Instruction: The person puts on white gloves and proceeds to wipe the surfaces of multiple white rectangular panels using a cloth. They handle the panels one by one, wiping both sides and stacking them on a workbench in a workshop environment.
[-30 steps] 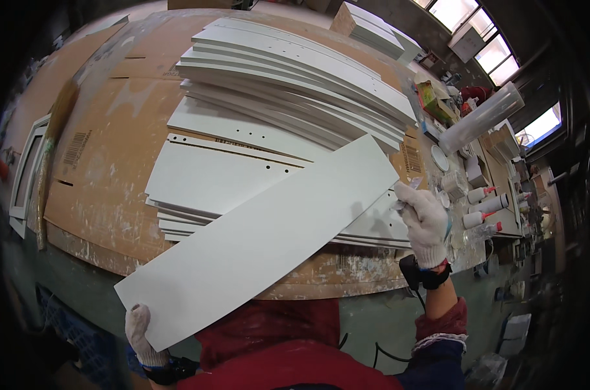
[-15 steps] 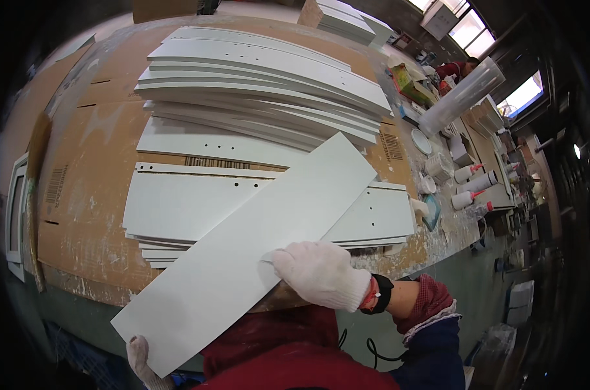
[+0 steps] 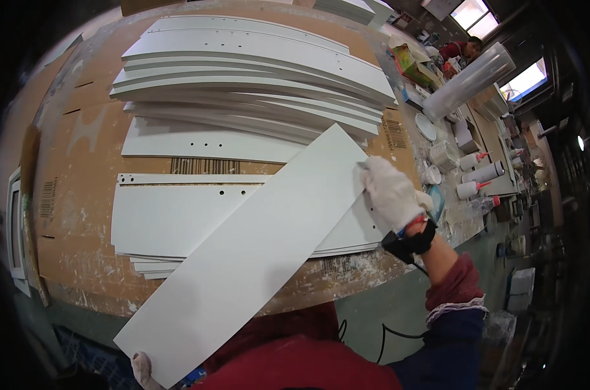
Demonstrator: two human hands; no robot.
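Note:
A long white panel (image 3: 256,247) lies slantwise across my front, its far end over the stacked panels and its near end toward my body. My left hand (image 3: 141,370), in a white knit glove, grips the panel's near left corner; only the thumb part shows, the other fingers are hidden beneath. My right hand (image 3: 392,195), also gloved, is closed at the panel's right edge near the far end. A small greyish piece shows at its fingertips, too small to name. Under the panel lies a low stack of white boards (image 3: 171,218) with drilled holes.
A taller pile of white boards (image 3: 256,71) stands farther back on the cardboard-covered table (image 3: 80,214). On the right are white bottles with red tips (image 3: 470,189), a tub (image 3: 443,156) and a clear plastic roll (image 3: 470,81). Another person (image 3: 461,51) is in the background.
My right hand has slid along the panel's right edge, from near its middle toward the far end. My left hand stays at the near corner. The view has shifted slightly.

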